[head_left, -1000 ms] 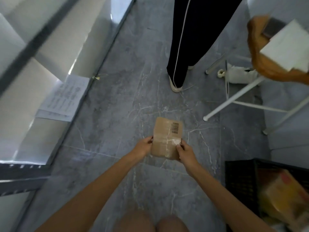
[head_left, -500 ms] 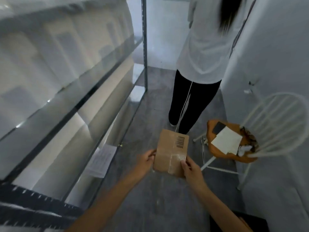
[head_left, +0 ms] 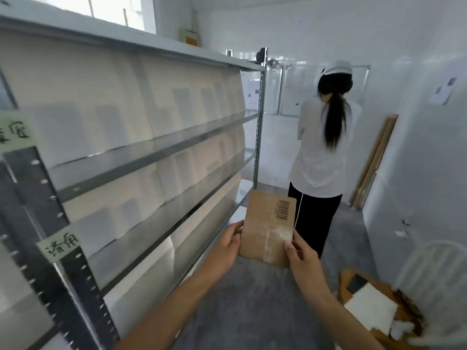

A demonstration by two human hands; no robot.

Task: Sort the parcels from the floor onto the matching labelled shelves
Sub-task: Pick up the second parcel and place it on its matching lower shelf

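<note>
A flat brown cardboard parcel (head_left: 267, 227) with a barcode and a strip of clear tape is held upright in front of me. My left hand (head_left: 227, 245) grips its left edge and my right hand (head_left: 299, 256) grips its lower right corner. A metal shelving unit (head_left: 156, 152) runs along my left with several bare shelves. Two pale green handwritten labels are stuck on its near post, one label (head_left: 60, 245) at the lower level and another label (head_left: 15, 132) higher up.
A person in a white top and black trousers (head_left: 323, 157) stands with their back to me in the narrow aisle ahead. A white chair (head_left: 434, 279) at lower right carries a wooden tray (head_left: 394, 294) with paper and a phone. A white wall closes the right side.
My view has lifted from the floor to the shelves and aisle. Both hands keep hold of the parcel, now raised in front of the shelving. The black crate has left the view.
</note>
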